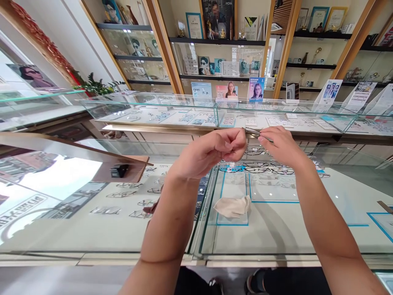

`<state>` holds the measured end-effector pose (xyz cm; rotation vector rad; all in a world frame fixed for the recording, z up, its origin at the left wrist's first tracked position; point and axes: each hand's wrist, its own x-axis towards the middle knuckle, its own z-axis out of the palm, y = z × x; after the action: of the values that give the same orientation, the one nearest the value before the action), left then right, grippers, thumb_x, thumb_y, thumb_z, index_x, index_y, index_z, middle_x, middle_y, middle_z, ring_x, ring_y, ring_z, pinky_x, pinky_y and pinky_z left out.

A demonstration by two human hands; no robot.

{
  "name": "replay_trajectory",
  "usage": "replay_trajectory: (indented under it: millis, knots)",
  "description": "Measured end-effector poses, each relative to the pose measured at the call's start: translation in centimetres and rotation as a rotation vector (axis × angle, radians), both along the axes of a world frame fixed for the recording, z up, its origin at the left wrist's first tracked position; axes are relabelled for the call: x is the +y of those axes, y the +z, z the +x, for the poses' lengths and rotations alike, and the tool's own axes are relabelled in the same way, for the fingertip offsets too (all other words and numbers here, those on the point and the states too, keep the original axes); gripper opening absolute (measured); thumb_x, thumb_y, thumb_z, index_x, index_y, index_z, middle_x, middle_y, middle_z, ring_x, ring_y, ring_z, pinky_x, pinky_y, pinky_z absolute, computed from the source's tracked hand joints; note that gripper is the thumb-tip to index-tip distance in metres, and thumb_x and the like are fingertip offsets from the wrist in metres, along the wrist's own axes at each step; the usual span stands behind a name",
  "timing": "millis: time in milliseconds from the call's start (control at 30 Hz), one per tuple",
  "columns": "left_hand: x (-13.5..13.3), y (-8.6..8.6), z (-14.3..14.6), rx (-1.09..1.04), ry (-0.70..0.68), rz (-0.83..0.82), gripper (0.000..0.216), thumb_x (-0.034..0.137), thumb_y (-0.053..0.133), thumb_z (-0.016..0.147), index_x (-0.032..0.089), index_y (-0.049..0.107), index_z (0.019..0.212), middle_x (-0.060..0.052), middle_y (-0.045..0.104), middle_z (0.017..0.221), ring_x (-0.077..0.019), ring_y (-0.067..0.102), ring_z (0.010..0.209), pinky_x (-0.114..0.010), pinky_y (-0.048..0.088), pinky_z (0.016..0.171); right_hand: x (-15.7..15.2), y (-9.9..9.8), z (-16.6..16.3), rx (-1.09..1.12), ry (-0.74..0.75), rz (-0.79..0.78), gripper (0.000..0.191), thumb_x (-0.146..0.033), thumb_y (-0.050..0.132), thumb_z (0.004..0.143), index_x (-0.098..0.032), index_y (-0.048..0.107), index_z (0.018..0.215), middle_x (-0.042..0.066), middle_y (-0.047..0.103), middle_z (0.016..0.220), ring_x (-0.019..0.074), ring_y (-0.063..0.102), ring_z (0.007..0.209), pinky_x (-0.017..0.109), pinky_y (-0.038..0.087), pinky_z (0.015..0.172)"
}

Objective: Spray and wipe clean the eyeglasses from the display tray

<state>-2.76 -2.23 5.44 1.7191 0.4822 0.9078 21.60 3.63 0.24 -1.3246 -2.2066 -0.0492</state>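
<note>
Near: cream cloth crumpled on glass counter, likely for easy reach. Farther: left hand curled closed, right hand pinching; both grip thin glasses between them, apparently for steadiness, above frame row.

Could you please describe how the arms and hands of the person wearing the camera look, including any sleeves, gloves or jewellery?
The left hand and right hand are ungloved. The left forearm and right forearm are bare, with no sleeve in view. No watch, bracelet or ring is visible, though some fingers are partly hidden.
</note>
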Motion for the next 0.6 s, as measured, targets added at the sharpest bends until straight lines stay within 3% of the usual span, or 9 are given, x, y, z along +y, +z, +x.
replay_trajectory:
  millis: [300, 600]
  knots:
    - [0.0, -0.7, 0.4, -0.051, -0.149, -0.056, 0.018, 0.026, 0.051, 0.068, 0.023, 0.033, 0.066, 0.001, 0.032, 0.056, -0.0137, 0.026, 0.054, -0.035, 0.022, 0.056, -5.0, 2.8, -0.2, 0.077, 0.097, 0.193, 0.052, -0.057, 0.038, 0.107, -0.024, 0.075, 0.122, 0.01, 0.073, 0.137, 0.0327, 0.058, 0.134, 0.055, 0.04, 0.115]
    - [0.5, -0.9, 0.7, -0.01, -0.134, -0.082, 0.017, 0.025, 0.048, 0.068, 0.024, 0.032, 0.066, 0.002, 0.03, 0.056, -0.0142, 0.024, 0.055, -0.034, 0.021, 0.058, -7.4, 3.8, -0.6, 0.112, 0.142, 0.261, 0.047, -0.054, 0.041, 0.107, -0.026, 0.072, 0.13, 0.009, 0.07, 0.142, 0.0337, 0.057, 0.137, 0.06, 0.041, 0.116]
